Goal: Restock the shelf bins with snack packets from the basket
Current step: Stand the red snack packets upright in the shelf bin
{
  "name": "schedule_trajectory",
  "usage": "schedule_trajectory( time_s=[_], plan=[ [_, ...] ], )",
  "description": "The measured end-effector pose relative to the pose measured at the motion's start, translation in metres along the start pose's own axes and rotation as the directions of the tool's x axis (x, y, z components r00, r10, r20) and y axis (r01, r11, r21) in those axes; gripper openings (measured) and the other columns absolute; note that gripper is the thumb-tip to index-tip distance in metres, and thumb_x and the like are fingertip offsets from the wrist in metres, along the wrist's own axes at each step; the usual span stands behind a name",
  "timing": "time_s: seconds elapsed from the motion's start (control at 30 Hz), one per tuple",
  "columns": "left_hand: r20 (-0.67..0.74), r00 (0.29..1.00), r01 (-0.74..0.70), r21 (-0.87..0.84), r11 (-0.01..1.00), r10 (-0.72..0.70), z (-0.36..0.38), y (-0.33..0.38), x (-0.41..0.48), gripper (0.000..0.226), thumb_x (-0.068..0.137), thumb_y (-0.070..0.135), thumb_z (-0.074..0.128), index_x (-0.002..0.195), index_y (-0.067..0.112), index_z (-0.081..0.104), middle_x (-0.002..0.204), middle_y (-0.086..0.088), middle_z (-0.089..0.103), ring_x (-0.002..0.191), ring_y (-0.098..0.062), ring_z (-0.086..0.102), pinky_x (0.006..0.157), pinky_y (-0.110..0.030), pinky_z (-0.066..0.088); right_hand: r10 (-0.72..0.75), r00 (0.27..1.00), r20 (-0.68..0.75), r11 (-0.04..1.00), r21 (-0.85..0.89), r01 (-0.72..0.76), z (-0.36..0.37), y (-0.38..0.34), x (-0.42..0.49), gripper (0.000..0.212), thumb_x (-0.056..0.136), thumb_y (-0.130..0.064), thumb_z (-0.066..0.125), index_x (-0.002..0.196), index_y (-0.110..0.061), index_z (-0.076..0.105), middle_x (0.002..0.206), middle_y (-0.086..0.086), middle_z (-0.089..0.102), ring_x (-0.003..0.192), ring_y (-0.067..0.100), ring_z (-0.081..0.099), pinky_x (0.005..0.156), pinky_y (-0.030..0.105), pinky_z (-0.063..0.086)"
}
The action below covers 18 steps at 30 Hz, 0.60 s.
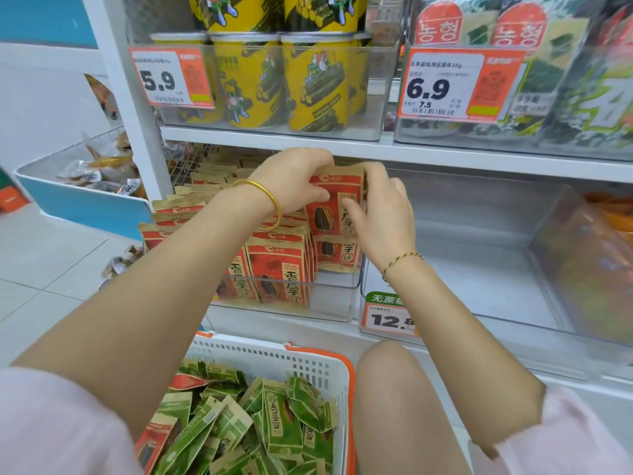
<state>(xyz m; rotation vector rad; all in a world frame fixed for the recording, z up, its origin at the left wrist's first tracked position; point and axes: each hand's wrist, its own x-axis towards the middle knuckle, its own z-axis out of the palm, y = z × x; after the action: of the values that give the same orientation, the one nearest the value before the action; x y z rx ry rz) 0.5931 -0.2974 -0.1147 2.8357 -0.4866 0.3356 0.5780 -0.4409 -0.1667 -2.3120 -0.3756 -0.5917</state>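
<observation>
A red sunflower-seed packet (337, 204) stands upright at the right end of the clear shelf bin (329, 299), above the rows of matching red packets (277, 265). My left hand (294, 180) grips its top left corner, thumb on the front. My right hand (380, 214) holds its right edge, fingers curled over the face. Below, a white basket with an orange rim (329, 368) holds several green packets (274, 426) and a few red ones (154, 440).
To the right sits an empty clear bin (479, 269) with a 12.8 price tag (387, 317). The shelf above carries yellow canisters (253, 80) and seaweed bags (534, 80). A blue-and-white floor bin (82, 197) stands left. My knee (394, 382) is beside the basket.
</observation>
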Motion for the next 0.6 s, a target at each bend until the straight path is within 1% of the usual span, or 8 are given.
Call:
schedule_trajectory(
  time_s=[0.07, 0.1, 0.17, 0.23, 0.3, 0.4, 0.5, 0.6],
  plan=[
    [0.048, 0.999, 0.007, 0.049, 0.999, -0.009, 0.012, -0.002, 0.001, 0.028, 0.087, 0.023, 0.064, 0.110, 0.010, 0.055, 0.104, -0.007, 0.057, 0.100, -0.026, 0.053, 0.080, -0.031, 0.039, 0.047, 0.996, 0.070, 0.995, -0.093, -0.041, 0.002, 0.004, 0.002, 0.021, 0.093, -0.021, 0.055, 0.109, -0.010, 0.048, 0.072, -0.011, 0.032, 0.104, 0.029, 0.045, 0.087, 0.042, 0.041],
    [0.049, 0.999, 0.007, 0.082, 0.997, -0.011, 0.018, -0.002, 0.002, 0.026, 0.088, 0.025, 0.062, 0.109, 0.011, 0.053, 0.105, -0.007, 0.057, 0.102, -0.028, 0.053, 0.081, -0.032, 0.038, 0.075, 0.993, 0.089, 0.991, -0.118, -0.064, 0.003, 0.007, 0.003, 0.020, 0.093, -0.022, 0.054, 0.108, -0.010, 0.049, 0.071, -0.011, 0.028, 0.106, 0.028, 0.044, 0.088, 0.041, 0.040],
    [0.054, 0.998, 0.007, 0.165, 0.986, -0.016, 0.027, 0.000, 0.006, 0.026, 0.089, 0.029, 0.060, 0.109, 0.014, 0.052, 0.109, -0.006, 0.057, 0.108, -0.028, 0.051, 0.088, -0.036, 0.037, 0.129, 0.985, 0.115, 0.984, -0.138, -0.112, 0.005, 0.014, 0.006, 0.021, 0.093, -0.026, 0.056, 0.106, -0.010, 0.051, 0.073, -0.005, 0.039, 0.110, 0.028, 0.042, 0.088, 0.039, 0.039],
    [0.096, 0.995, 0.005, 0.243, 0.970, -0.029, 0.033, 0.000, 0.011, 0.034, 0.089, 0.034, 0.059, 0.116, 0.016, 0.051, 0.117, -0.005, 0.054, 0.114, -0.027, 0.046, 0.095, -0.040, 0.034, 0.177, 0.971, 0.162, 0.976, -0.158, -0.152, 0.008, 0.021, 0.009, 0.023, 0.092, -0.030, 0.057, 0.106, -0.012, 0.054, 0.087, 0.004, 0.058, 0.113, 0.027, 0.042, 0.088, 0.040, 0.041],
    [0.128, 0.991, 0.002, 0.298, 0.955, -0.042, 0.038, -0.002, 0.015, 0.040, 0.088, 0.039, 0.059, 0.121, 0.017, 0.049, 0.121, -0.007, 0.048, 0.117, -0.028, 0.040, 0.097, -0.041, 0.031, 0.212, 0.959, 0.189, 0.969, -0.168, -0.181, 0.011, 0.027, 0.009, 0.023, 0.092, -0.031, 0.056, 0.105, -0.012, 0.055, 0.096, 0.007, 0.064, 0.113, 0.027, 0.041, 0.087, 0.041, 0.043],
    [0.123, 0.990, 0.016, 0.362, 0.932, -0.065, 0.045, -0.005, 0.016, 0.046, 0.087, 0.042, 0.060, 0.124, 0.018, 0.047, 0.125, -0.009, 0.041, 0.118, -0.029, 0.035, 0.097, -0.042, 0.030, 0.236, 0.960, 0.147, 0.961, -0.179, -0.209, 0.020, 0.029, 0.005, 0.020, 0.092, -0.029, 0.057, 0.102, -0.011, 0.055, 0.096, 0.009, 0.062, 0.113, 0.027, 0.041, 0.086, 0.041, 0.044],
    [0.089, 0.994, 0.023, 0.417, 0.909, -0.066, 0.050, -0.006, 0.015, 0.049, 0.087, 0.044, 0.060, 0.126, 0.018, 0.045, 0.126, -0.010, 0.037, 0.118, -0.030, 0.033, 0.096, -0.042, 0.030, 0.208, 0.978, 0.023, 0.965, -0.165, -0.202, 0.028, 0.023, 0.001, 0.026, 0.090, -0.022, 0.060, 0.114, -0.014, 0.052, 0.113, 0.007, 0.056, 0.112, 0.027, 0.043, 0.090, 0.039, 0.042],
    [0.088, 0.994, 0.020, 0.431, 0.902, -0.064, 0.057, -0.006, 0.014, 0.048, 0.087, 0.042, 0.059, 0.127, 0.018, 0.045, 0.127, -0.009, 0.035, 0.120, -0.030, 0.032, 0.098, -0.043, 0.030, 0.155, 0.987, -0.035, 0.978, -0.138, -0.159, 0.030, 0.022, 0.000, 0.024, 0.094, -0.019, 0.053, 0.117, -0.018, 0.054, 0.116, 0.002, 0.059, 0.112, 0.024, 0.043, 0.089, 0.036, 0.041]
  ],
)
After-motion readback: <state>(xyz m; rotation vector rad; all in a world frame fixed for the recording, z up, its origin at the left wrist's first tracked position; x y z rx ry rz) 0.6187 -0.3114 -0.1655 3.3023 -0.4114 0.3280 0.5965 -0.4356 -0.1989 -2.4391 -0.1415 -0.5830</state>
